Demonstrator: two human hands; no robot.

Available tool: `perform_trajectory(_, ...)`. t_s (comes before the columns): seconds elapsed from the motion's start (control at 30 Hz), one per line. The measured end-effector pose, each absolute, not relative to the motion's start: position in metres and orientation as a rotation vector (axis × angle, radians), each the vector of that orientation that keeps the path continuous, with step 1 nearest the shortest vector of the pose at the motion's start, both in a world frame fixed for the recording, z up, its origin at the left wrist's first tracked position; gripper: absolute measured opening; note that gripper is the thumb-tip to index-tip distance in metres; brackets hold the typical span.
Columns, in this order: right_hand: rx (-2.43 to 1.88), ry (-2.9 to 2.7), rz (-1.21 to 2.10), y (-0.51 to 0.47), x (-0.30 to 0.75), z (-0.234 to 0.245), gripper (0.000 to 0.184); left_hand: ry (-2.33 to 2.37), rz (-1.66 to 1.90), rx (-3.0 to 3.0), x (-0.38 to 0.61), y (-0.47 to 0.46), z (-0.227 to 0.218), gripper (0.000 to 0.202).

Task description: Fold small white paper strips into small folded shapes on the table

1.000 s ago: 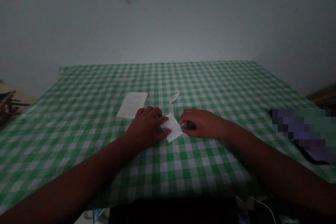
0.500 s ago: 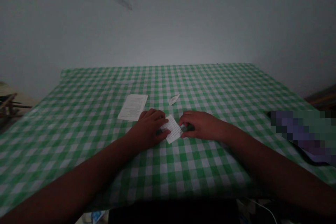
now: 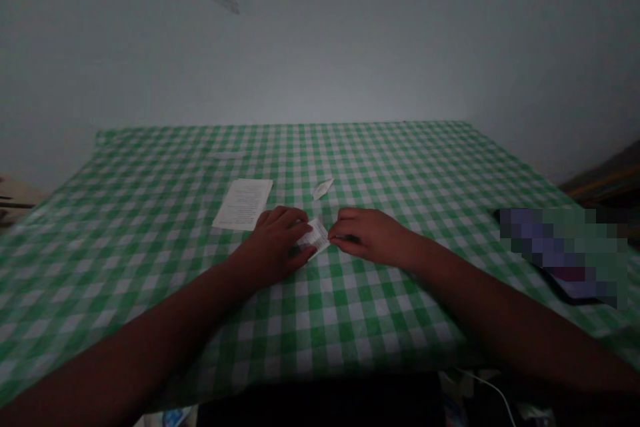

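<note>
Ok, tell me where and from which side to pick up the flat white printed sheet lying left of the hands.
The flat white printed sheet lies flush on the green checked tablecloth, so no face is grippable. Probably come from the left with the left hand, nearest it, and lift the near corner or left edge, then pinch.

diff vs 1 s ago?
The right hand has closed in toward the left hand, so less of the small printed paper shows between them. Both still press it to the checked tablecloth. Flat sheet and folded scrap unchanged.
</note>
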State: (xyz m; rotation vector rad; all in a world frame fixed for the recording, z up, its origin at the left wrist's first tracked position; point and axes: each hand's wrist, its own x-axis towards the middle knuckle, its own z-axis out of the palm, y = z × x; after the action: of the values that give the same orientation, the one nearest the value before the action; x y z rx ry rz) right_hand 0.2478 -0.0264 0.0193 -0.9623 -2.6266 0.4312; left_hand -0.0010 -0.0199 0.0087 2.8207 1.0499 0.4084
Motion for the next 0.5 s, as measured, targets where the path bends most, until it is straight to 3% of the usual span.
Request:
perform_trajectory(0.33, -0.913, -2.378, 0.906, -0.0296, 0.2447, 0.0244, 0.012, 1.038, 0.484, 2.759, 0.0006, -0.0218, 0.0080, 0.026)
perform_trajectory(0.5, -0.877, -2.287, 1.010, -0.0310, 0.2479, 0.0282, 0.012, 1.054, 0.582, 2.669, -0.0015, -0.0194, 0.0048, 0.035)
